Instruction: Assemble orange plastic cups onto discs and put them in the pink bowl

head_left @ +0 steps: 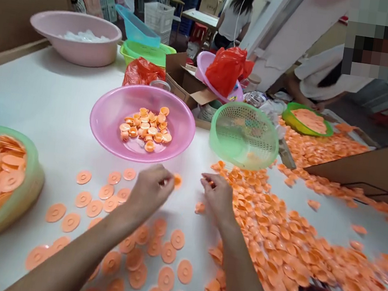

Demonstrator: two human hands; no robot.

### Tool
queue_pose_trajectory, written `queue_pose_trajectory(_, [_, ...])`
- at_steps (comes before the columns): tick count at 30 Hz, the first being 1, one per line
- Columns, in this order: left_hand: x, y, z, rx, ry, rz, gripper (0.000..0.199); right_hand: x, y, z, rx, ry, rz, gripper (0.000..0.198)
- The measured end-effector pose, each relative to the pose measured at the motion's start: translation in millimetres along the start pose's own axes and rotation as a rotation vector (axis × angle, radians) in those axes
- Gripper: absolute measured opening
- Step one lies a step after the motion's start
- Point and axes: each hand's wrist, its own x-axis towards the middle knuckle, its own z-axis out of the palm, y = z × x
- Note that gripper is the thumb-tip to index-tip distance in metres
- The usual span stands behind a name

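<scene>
My left hand is closed in a pinch, with a small orange plastic piece at its fingertips. To its right, my right hand has its fingers drawn together; whatever they hold, if anything, is hidden. Flat round orange discs lie scattered under and around my left arm. A large heap of cup-shaped orange pieces spreads to the right of my right hand. Just beyond my hands stands a pink basin holding several orange cup-like pieces.
A green basket full of orange discs stands at left. A green colander sits behind the heap. Farther back are a pale pink basin, a cardboard box and a red bag. A co-worker leans over a green bowl.
</scene>
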Motion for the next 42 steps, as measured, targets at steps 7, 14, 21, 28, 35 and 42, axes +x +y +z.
queue_pose_trajectory(7, [41.6,1.2,-96.2,0.186,0.294,-0.090,0.020,16.5,17.9,-2.9,-0.417,-0.049,-0.062,0.033])
queue_pose_trajectory(14, [-23.3,-63.8,-59.0,0.589,-0.157,-0.210,0.018,-25.2,23.6,-4.1,-0.199,0.090,-0.001,0.030])
queue_pose_trajectory(21, [-27.3,-40.8,29.9,0.352,-0.397,-0.074,0.010,-39.5,-2.9,-0.2,0.208,0.104,0.214,0.012])
queue_pose_trajectory(28, [-36.3,-36.9,62.2,0.259,-0.422,-0.068,0.017,-50.3,-17.3,31.3,0.144,-0.111,0.228,0.010])
queue_pose_trajectory(35, [-33.6,-39.0,57.5,0.179,-0.384,-0.074,0.006,-42.4,-32.3,35.7,-0.002,-0.169,0.162,0.014])
queue_pose_trajectory(42, [-15.4,-23.9,51.2,-0.127,-0.427,-0.471,0.010,-40.7,-33.4,33.0,-0.021,-0.215,0.110,0.017])
